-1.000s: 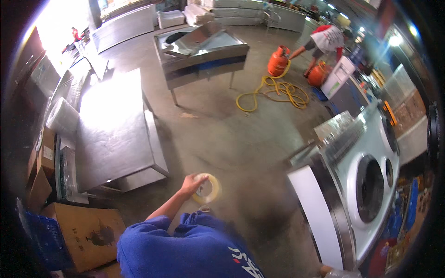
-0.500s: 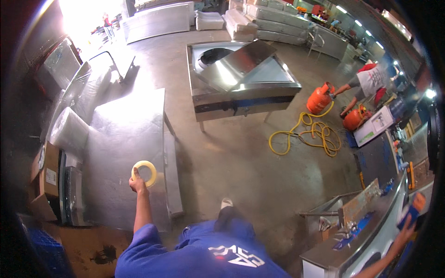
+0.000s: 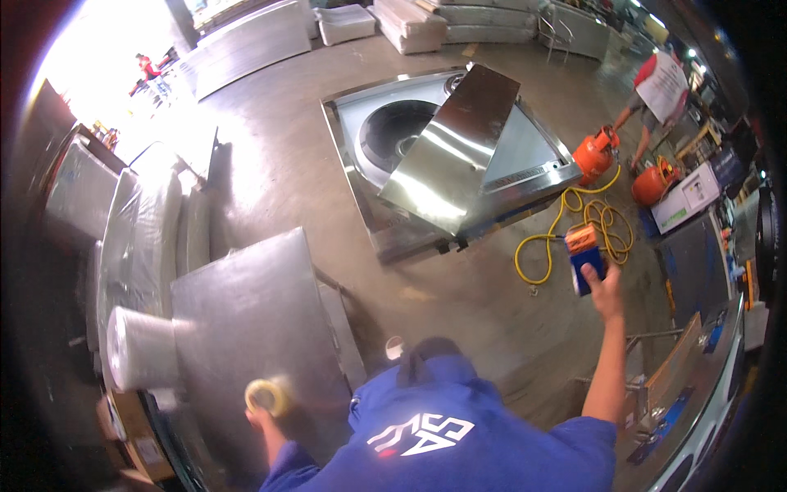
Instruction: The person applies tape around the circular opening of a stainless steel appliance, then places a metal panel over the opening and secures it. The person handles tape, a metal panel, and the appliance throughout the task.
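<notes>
My left hand point(image 3: 256, 416) is closed around a roll of pale yellow tape point(image 3: 281, 400), which it holds above the stainless steel table point(image 3: 238, 303). My right hand point(image 3: 605, 289) grips a small blue and orange box point(image 3: 584, 256), raised over the floor with the arm stretched forward. Ahead stands a low stainless steel cooking unit point(image 3: 369, 215) with round black burner wells. A shiny loose metal panel point(image 3: 451, 156) lies slantwise across its top.
Beside the table is a roll of clear wrap point(image 3: 146, 348). Orange gas cylinders point(image 3: 592, 156) and a coiled yellow hose point(image 3: 551, 238) lie to the right, near a bending person point(image 3: 662, 88). At right is a steel counter point(image 3: 697, 394); wrapped panels point(image 3: 246, 49) stand at the back.
My right hand has come from the far right edge to the front with the box. My view has shifted, bringing the cooking unit closer. The tape stays in my left hand.
</notes>
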Demonstrator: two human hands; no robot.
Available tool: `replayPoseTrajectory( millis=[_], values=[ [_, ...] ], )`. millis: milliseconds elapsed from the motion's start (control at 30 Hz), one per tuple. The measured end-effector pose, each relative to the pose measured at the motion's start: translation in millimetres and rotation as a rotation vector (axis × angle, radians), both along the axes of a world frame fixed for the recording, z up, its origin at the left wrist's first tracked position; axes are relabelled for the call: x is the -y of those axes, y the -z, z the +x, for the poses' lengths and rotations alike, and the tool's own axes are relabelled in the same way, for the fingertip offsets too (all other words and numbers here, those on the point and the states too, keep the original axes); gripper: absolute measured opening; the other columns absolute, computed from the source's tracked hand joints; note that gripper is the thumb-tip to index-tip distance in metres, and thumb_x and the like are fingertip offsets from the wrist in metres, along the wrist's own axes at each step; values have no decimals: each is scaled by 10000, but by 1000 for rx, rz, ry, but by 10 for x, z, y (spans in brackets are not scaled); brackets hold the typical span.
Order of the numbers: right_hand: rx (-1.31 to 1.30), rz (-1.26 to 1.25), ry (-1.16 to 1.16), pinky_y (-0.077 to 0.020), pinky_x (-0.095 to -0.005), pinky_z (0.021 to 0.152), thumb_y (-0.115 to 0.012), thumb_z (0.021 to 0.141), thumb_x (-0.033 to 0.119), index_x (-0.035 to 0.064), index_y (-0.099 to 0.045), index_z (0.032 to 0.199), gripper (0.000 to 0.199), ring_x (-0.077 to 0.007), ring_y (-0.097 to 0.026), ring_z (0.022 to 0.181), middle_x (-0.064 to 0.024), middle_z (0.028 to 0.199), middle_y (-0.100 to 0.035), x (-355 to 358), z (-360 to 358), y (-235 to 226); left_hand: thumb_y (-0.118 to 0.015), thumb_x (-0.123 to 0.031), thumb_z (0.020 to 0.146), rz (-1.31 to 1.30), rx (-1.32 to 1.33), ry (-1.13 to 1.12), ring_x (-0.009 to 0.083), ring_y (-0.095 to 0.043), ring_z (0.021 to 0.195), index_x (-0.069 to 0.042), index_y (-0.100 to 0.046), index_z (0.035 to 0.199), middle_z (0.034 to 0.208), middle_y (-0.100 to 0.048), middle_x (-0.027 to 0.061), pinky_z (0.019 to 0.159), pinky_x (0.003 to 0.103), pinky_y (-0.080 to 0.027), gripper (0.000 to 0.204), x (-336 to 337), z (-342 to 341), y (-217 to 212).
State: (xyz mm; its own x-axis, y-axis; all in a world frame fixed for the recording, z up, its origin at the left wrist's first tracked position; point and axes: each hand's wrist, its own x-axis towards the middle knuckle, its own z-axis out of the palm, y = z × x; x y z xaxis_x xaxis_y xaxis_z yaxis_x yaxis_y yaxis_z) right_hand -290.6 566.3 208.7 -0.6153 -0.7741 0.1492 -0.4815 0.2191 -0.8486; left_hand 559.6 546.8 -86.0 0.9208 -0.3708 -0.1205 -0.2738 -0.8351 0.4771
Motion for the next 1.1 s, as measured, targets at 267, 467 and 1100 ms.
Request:
replayPoseTrajectory(
  millis=[267,467,1100],
  values=[
    [400,19,257,-492,-304,756,-741,885,483,-34,-635,1064,558,-140,-604,828,-53,927,-663,1120,568,947,-593,-459,953,83,614,108,383,-593,1123,-15,-646,1203,1161,-671,200,992,484,-435,512,1527,-364,-297],
    [494,-42,267,-474,-279,826,-695,942,415,-5,-637,1112,456,-105,-595,908,-37,1010,-659,2596,737,1272,-586,-154,976,-548,-134,1156,268,-635,1083,35,-609,1246,1194,-665,172,938,363,-491,331,4488,-2943,-851],
    [328,126,1438,-482,-305,773,-646,970,422,-25,-648,1097,465,-139,-600,841,-45,939,-651,4057,3136,1469,-718,-162,886,311,-1341,1938,347,-575,1214,28,-314,1459,1321,-574,222,1035,416,-439,726,6869,-6869,-406]
  ],
)
